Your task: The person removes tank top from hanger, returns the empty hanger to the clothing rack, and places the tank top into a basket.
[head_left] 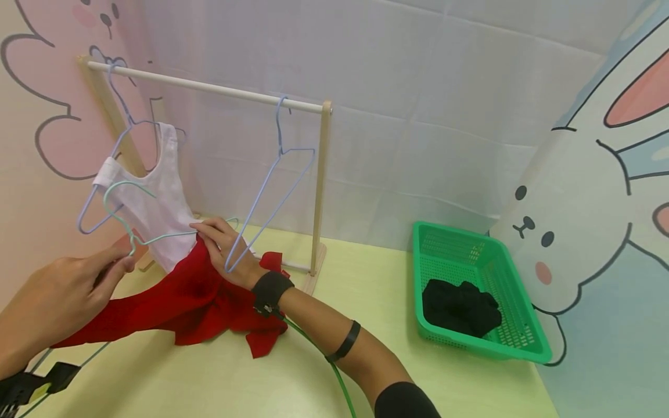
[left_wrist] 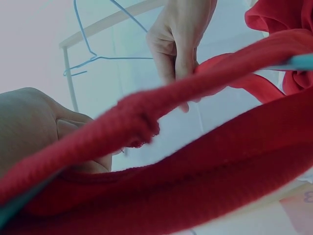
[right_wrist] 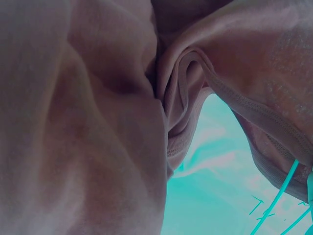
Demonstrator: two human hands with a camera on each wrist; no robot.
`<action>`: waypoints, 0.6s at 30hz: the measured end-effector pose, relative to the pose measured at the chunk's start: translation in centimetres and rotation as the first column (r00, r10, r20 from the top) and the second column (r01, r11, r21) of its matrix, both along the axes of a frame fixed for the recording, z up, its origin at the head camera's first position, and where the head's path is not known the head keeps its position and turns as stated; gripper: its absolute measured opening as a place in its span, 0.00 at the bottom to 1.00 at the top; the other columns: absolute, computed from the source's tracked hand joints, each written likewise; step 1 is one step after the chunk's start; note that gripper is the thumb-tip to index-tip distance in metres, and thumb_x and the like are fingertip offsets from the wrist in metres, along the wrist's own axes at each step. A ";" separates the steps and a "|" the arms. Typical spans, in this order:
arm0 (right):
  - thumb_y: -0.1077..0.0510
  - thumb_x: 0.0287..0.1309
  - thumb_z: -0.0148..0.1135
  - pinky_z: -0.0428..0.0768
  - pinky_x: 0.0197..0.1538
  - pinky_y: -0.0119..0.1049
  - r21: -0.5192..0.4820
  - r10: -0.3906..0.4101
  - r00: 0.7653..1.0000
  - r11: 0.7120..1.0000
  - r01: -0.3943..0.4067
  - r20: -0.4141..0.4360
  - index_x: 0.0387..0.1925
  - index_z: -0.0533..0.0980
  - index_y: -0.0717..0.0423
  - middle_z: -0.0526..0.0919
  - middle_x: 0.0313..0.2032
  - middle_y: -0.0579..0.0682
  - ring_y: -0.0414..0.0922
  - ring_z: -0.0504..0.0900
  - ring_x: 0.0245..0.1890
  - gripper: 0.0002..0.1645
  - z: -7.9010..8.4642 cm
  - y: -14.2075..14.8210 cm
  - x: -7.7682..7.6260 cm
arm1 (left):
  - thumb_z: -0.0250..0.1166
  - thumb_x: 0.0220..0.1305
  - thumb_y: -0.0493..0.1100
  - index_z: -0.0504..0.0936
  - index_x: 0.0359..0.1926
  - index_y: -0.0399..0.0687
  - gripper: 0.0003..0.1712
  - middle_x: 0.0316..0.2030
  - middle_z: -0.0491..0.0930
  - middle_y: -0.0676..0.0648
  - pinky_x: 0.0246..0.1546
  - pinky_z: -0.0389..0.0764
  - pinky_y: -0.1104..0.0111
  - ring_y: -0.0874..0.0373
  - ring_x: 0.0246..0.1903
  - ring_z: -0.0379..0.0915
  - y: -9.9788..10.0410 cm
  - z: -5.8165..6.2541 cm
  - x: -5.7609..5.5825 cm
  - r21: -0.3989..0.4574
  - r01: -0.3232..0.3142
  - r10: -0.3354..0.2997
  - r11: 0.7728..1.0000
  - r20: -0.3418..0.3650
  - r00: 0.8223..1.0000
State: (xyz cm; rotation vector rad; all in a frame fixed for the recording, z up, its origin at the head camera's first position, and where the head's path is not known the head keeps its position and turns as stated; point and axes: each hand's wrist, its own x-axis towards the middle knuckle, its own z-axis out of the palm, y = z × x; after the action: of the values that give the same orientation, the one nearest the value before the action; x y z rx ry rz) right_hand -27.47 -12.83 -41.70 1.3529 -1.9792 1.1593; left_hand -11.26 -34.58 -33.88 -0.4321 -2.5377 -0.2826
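- Pale curtain point(head_left: 366, 133) at the back, printed walls either side: white rabbit figure point(head_left: 590, 220) at right, pink figure point(head_left: 52, 139) at left. Light yellow tabletop point(head_left: 360, 325) below.
- Wooden rack point(head_left: 319, 191) standing at the table's left part, white rail point(head_left: 209, 87) across its top.
- On the rail, two blue hangers: a left one point(head_left: 125, 110) bearing a white sleeveless top point(head_left: 162, 191), and a right one point(head_left: 279, 130), whose lower end crosses in front of the right hand as the head view sees it.
- Red garment point(head_left: 183, 307) held up before the rack, draped from below the left hand across to the right forearm, loose flaps toward the table. Mint-green hanger point(head_left: 167, 235) at its upper edge, hook up; left wrist view shows the hanger's ends emerging at the red cloth.
- Left hand point(head_left: 75, 293): thumb and fingers pinching the green hanger at the base of its hook.
- Right hand point(head_left: 227, 252): over the hanger's far arm, thumb and fingers gripping a red edge.
- Right wrist view: mostly close folds with a stitched border; colours off, cannot tell which garment.
- Black band point(head_left: 272, 290) on the right wrist.
- Green basket point(head_left: 481, 345) at table right, black cloth point(head_left: 460, 307) bunched inside.
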 end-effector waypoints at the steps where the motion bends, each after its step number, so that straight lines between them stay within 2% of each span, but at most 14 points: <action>1: 0.70 0.77 0.56 0.72 0.62 0.17 0.004 -0.002 1.000 1.000 0.002 -0.003 0.64 0.78 0.70 0.80 0.54 0.60 0.47 0.83 0.50 0.19 0.0 0.1 0.0 | 0.63 0.75 0.36 0.86 0.53 0.42 0.11 0.30 0.88 0.49 0.23 0.69 0.61 0.61 0.21 0.65 0.0 0.0 0.0 0.002 0.000 0.000 1.000 0.004 1.000; 2: 0.70 0.77 0.56 0.72 0.62 0.17 0.007 -0.004 1.000 1.000 0.004 -0.006 0.65 0.78 0.70 0.80 0.54 0.60 0.47 0.83 0.50 0.19 0.0 0.1 -0.1 | 0.63 0.75 0.36 0.85 0.53 0.43 0.10 0.33 0.89 0.48 0.23 0.69 0.61 0.62 0.21 0.66 0.1 0.1 0.0 0.002 0.000 0.000 1.000 0.008 1.000; 8: 0.70 0.78 0.55 0.72 0.60 0.17 0.016 -0.015 1.000 1.000 0.016 -0.025 0.65 0.78 0.70 0.80 0.54 0.60 0.47 0.82 0.48 0.20 -0.1 0.3 -0.3 | 0.63 0.76 0.37 0.85 0.46 0.49 0.05 0.29 0.87 0.53 0.21 0.66 0.65 0.70 0.21 0.61 0.0 0.0 0.1 0.024 0.024 -0.023 0.999 -0.030 0.999; 13: 0.70 0.77 0.56 0.73 0.59 0.16 0.020 -0.027 0.999 0.999 0.027 -0.022 0.65 0.79 0.69 0.81 0.54 0.59 0.47 0.82 0.48 0.19 -0.2 0.6 -0.4 | 0.64 0.76 0.38 0.87 0.48 0.45 0.06 0.32 0.89 0.49 0.22 0.67 0.64 0.71 0.22 0.60 0.0 -0.1 0.1 0.034 0.009 -0.008 0.999 -0.020 1.000; 18: 0.70 0.77 0.56 0.72 0.60 0.16 0.017 -0.038 0.999 0.999 0.038 -0.030 0.64 0.80 0.69 0.81 0.53 0.59 0.48 0.82 0.48 0.19 -0.2 0.8 -0.7 | 0.64 0.76 0.38 0.87 0.49 0.44 0.07 0.34 0.90 0.46 0.21 0.68 0.63 0.71 0.21 0.62 0.0 -0.2 -0.1 0.032 0.028 -0.027 0.999 -0.054 0.998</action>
State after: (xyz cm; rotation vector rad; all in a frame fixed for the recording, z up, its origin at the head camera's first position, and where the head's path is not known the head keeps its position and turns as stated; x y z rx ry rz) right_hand -28.12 -12.03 -41.89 1.3278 -1.9903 1.1009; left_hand -11.31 -34.62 -34.13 -0.4559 -2.4725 -0.3187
